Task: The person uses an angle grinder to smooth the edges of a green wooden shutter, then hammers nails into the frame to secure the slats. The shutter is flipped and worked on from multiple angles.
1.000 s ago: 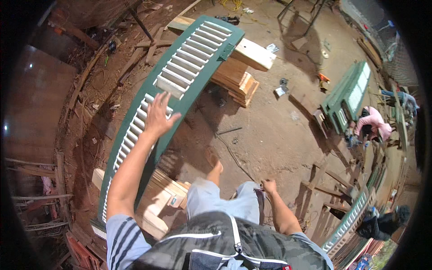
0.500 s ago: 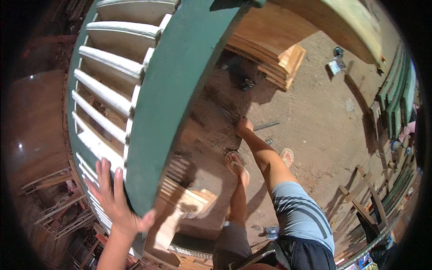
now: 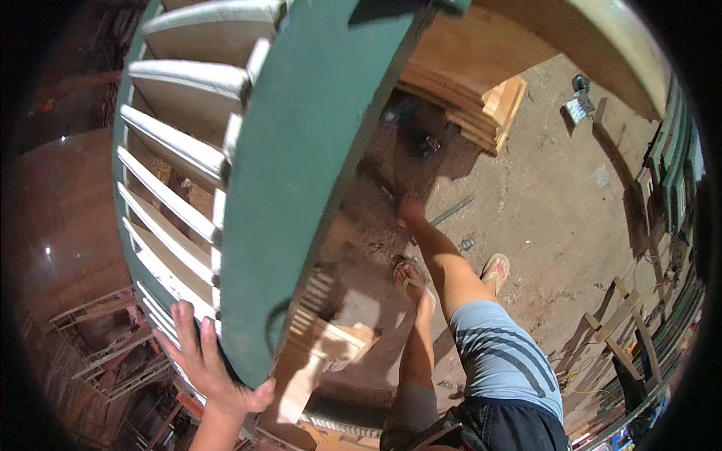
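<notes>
A large green panel [image 3: 301,143] with white louvre slats [image 3: 177,139] stands tilted at my left, like a shutter. My left hand [image 3: 207,372] lies against its near end with the fingers stretched out over the lower slats and the thumb apart at the green edge. My right arm reaches forward in a light blue sleeve. In the shadow beside the panel, my right hand [image 3: 408,213] looks closed, dim and blurred. A thin dark shape seems to run from it toward the panel, but I cannot make out what it is.
A dark rod [image 3: 453,210] lies on the dirt floor near my right hand. Stacked boards [image 3: 492,120] sit farther ahead, and pale wooden pieces [image 3: 342,342] lie by the panel. Green frames [image 3: 669,161] and timber lean at the right. My feet in sandals [image 3: 495,274] are below.
The view has shifted, so the panel's slats look larger and the floor sits farther right. My left hand still rests on the panel's near end. My right hand has become darker and more blurred.
</notes>
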